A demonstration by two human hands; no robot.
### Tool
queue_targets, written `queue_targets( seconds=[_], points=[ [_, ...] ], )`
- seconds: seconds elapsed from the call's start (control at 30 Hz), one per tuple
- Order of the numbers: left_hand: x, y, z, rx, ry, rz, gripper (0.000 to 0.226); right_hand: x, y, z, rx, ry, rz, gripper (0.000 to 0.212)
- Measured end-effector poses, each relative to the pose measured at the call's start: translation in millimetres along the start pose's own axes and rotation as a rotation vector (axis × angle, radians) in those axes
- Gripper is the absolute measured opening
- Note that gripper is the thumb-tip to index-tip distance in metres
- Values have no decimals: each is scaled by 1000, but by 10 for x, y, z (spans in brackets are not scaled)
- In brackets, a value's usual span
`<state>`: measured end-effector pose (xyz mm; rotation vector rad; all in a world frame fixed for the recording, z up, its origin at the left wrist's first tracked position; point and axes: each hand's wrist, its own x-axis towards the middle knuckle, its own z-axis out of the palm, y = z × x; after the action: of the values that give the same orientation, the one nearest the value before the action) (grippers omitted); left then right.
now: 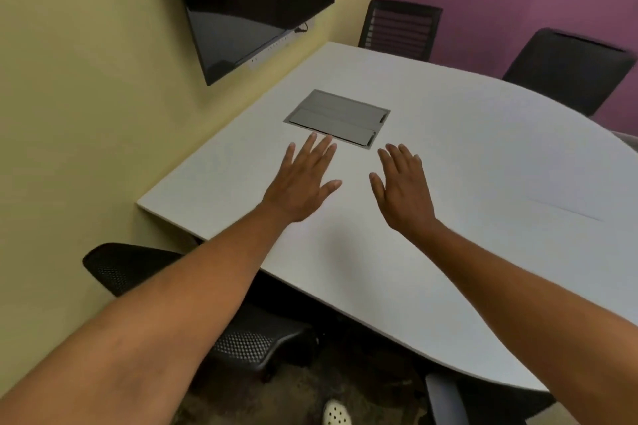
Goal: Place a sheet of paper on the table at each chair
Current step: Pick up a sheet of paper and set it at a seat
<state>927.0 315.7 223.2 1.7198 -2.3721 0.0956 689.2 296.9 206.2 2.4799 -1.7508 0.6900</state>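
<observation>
Two bare hands hover over the pale table [448, 155], palms down; nearest chair [145, 269] tucked under its left edge; one faint sheet of paper [569, 207] lies flat far right; left hand [303, 183] and right hand [402, 188] both spread-fingered, empty, near the grey hatch [336, 117].

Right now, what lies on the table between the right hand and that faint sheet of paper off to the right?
Nothing: in the head view the tabletop is bare between the right hand and the sheet of paper.
</observation>
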Motion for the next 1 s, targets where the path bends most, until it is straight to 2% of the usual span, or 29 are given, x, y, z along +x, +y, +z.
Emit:
queue_targets(
  seconds=[0.17, 0.4, 0.47, 0.6, 0.77, 0.8, 0.87, 0.9, 0.97, 1.0],
  points=[
    [-288, 667, -26, 62, 80, -24, 78, -390, 244, -429, -67, 30, -27, 60],
    [-478, 1194, -97, 130, 220, -62, 83, -957, 631, -907, -198, 64, -42, 65],
    [-545, 1574, -132, 134, 268, -81, 85, -1213, 841, -1142, -261, 71, -60, 68],
    [-603, 2010, -201, 184, 284, -83, 88, -1417, 1010, -1428, -276, 142, -23, 76],
    [-504, 2923, -322, 204, 357, -119, 90, -1781, 1692, -1868, -299, 178, -68, 80],
    [-492, 2912, -336, 213, 351, -104, 90, -1752, 1709, -1896, -299, 190, -52, 80],
    [-346, 3530, -304, 229, 360, -108, 91, -1987, 2277, -2165, -308, 199, -58, 80],
    [-351, 3498, -306, 228, 349, -103, 91, -1970, 2283, -2173, -306, 199, -55, 80],
    [-183, 4261, -222, 259, 373, -119, 91, -2240, 2992, -2449, -320, 194, -94, 81],
    [-198, 4218, -239, 259, 368, -115, 91, -2235, 2973, -2433, -317, 188, -89, 80]
  ],
)
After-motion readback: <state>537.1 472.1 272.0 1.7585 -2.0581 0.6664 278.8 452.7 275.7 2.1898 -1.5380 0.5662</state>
